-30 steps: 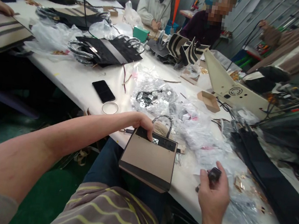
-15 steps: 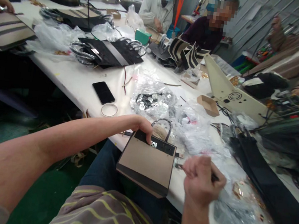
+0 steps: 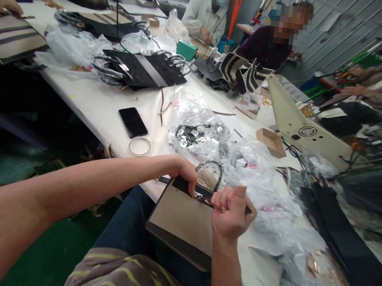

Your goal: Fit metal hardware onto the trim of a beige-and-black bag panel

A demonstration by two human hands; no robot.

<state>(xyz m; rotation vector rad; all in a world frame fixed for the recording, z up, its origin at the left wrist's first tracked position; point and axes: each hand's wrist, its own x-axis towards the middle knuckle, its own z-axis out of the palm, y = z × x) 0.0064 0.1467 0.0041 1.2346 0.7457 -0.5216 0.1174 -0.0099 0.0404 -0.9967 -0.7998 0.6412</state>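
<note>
A tan handbag with dark trim rests across my lap at the table edge, its looped handle standing up behind. My left hand grips the bag's dark upper band, thumb pressed beside a small silver metal plate. Closed in a fist, my right hand holds a slim dark hand tool. The tool's tip meets the plate; its kind is mostly hidden by my fingers.
Behind the bag lies a plastic bag of metal plates. A phone and a clear ring lie to the left. Black straps run along the right. Co-workers sit around the table, and another person's hand holds a striped panel.
My right hand has moved left with the tool, from beside the bag to the metal plate. My left hand keeps its hold. At the right, a co-worker's raised hand has come down.
</note>
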